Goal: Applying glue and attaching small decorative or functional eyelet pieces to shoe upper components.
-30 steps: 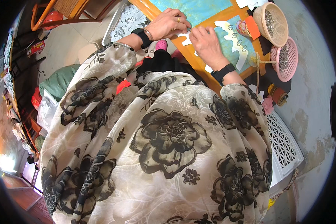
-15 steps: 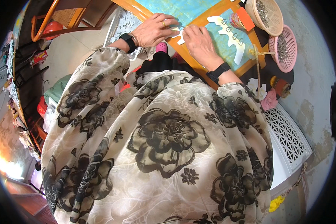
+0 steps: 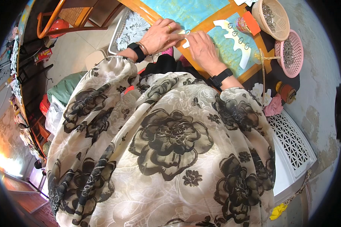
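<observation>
Wooden-framed table (image 3: 212, 25), with both hands meeting at the near edge

Just beneath the fingertips, at the table's near edge: a small white piece (image 3: 185, 44), mostly hidden. From the left, over it, the left hand (image 3: 159, 36), fingers curled and drawn in toward the tips; from the right, the right hand (image 3: 203, 48), fingers bent and close together. Tips meeting or almost meeting; exact pinch impossible to tell. Looks like close two-handed handling of the piece; seems to call next for a steady hold from one side and small, precise finger work from the other.

Just right of the hands, on a blue covering (image 3: 225, 56): a scalloped white strip (image 3: 243, 57) tinted yellow, with a row of metal rings (image 3: 246, 46) along it. At the far right, a small tin (image 3: 240, 25) beside an orange card (image 3: 252, 22), then a beige basket (image 3: 281, 28) and a pink basket (image 3: 297, 64), with metal bits (image 3: 268, 15) inside. Left of the table, past the left hand, a white tray (image 3: 113, 45) of white cut-outs (image 3: 132, 29).
</observation>
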`<state>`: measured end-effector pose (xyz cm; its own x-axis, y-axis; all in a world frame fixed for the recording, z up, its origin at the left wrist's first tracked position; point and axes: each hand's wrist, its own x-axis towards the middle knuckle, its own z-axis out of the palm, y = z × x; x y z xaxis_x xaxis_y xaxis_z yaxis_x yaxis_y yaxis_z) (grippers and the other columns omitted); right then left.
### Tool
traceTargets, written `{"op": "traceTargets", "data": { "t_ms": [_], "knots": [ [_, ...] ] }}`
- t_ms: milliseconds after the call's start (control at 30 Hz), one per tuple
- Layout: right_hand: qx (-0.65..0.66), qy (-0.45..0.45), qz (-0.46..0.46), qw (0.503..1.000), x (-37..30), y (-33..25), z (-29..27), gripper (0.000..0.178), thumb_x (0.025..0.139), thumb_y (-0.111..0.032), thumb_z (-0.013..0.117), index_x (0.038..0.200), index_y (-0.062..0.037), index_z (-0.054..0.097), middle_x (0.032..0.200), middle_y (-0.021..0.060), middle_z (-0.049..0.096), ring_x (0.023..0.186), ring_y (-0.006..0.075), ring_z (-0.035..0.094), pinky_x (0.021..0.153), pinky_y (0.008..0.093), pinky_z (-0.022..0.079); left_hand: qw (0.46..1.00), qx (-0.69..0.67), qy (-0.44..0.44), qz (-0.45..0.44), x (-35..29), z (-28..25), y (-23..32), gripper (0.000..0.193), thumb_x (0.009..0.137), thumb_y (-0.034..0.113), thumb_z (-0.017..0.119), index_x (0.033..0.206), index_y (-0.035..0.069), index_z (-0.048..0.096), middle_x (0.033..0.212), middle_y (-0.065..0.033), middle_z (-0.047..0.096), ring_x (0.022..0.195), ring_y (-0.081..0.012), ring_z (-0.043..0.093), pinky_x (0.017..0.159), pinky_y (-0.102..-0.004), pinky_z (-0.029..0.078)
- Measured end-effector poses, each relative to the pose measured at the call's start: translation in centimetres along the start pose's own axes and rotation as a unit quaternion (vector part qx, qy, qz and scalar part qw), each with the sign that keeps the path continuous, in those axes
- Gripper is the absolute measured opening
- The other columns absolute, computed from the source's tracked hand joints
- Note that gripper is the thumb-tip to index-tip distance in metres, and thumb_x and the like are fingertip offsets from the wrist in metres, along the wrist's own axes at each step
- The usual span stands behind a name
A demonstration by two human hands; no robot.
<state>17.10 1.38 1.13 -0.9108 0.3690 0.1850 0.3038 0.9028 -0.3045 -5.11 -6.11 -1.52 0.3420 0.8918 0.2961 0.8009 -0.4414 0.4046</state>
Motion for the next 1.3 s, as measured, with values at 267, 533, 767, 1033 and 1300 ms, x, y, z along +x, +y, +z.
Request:
{"op": "traceTargets", "data": {
  "t_ms": [267, 533, 767, 1033, 1300],
  "knots": [
    [-0.002, -0.019, 0.036, 0.999, -0.1, -0.5, -0.4, 0.029, 0.083, -0.007, 0.059, 0.111, 0.0009, 0.065, 0.109, 0.0091, 0.061, 0.108, 0.0271, 0.055, 0.093, 0.0394, 0.045, 0.979, -0.035, 0.066, -0.189, 2.4, 1.0, 2.0, 0.016, 0.083, 0.027, 0.073, 0.092, 0.014, 0.074, 0.094, -0.0053, 0.067, 0.09, -0.0292, 0.057, 0.083, -0.039, 0.047],
    [0.061, 0.053, 0.04, 0.996, -1.6, 0.1, 1.0, 0.027, 0.079, -0.003, 0.062, 0.106, -0.0022, 0.066, 0.104, 0.0089, 0.066, 0.107, 0.0271, 0.056, 0.093, 0.0408, 0.044, 0.973, 0.041, -0.005, -0.227, 3.6, 1.5, 1.8, 0.017, 0.08, 0.03, 0.073, 0.081, 0.013, 0.073, 0.083, -0.0053, 0.068, 0.087, -0.0292, 0.061, 0.079, -0.041, 0.049],
    [0.09, 0.032, 0.099, 0.991, -0.9, -0.7, -0.1, 0.028, 0.08, 0.0, 0.059, 0.108, -0.0054, 0.058, 0.097, 0.0104, 0.067, 0.104, 0.0285, 0.056, 0.089, 0.041, 0.043, 0.95, 0.099, -0.07, -0.287, 4.9, 2.1, 3.1, 0.017, 0.08, 0.028, 0.069, 0.08, 0.011, 0.072, 0.086, -0.0081, 0.069, 0.091, -0.0314, 0.062, 0.081, -0.0442, 0.049],
    [0.09, 0.048, 0.167, 0.981, -1.4, -1.1, -0.3, 0.038, 0.081, 0.0, 0.058, 0.118, -0.0081, 0.061, 0.107, 0.0074, 0.071, 0.112, 0.0288, 0.055, 0.095, 0.0425, 0.041, 0.977, 0.031, 0.061, -0.202, 2.9, 3.6, 2.9, 0.017, 0.076, 0.02, 0.074, 0.084, 0.008, 0.065, 0.088, -0.0092, 0.064, 0.091, -0.0321, 0.057, 0.08, -0.0429, 0.045],
    [0.064, 0.021, 0.139, 0.988, -1.6, -1.1, 1.4, 0.049, 0.08, 0.0, 0.061, 0.127, -0.0129, 0.066, 0.119, 0.0013, 0.068, 0.117, 0.026, 0.054, 0.101, 0.0427, 0.036, 0.988, 0.043, 0.086, -0.117, 0.2, 4.5, 1.9, 0.019, 0.076, 0.019, 0.074, 0.088, 0.011, 0.062, 0.093, -0.0066, 0.06, 0.092, -0.0294, 0.055, 0.08, -0.0414, 0.043]
  ]
}}
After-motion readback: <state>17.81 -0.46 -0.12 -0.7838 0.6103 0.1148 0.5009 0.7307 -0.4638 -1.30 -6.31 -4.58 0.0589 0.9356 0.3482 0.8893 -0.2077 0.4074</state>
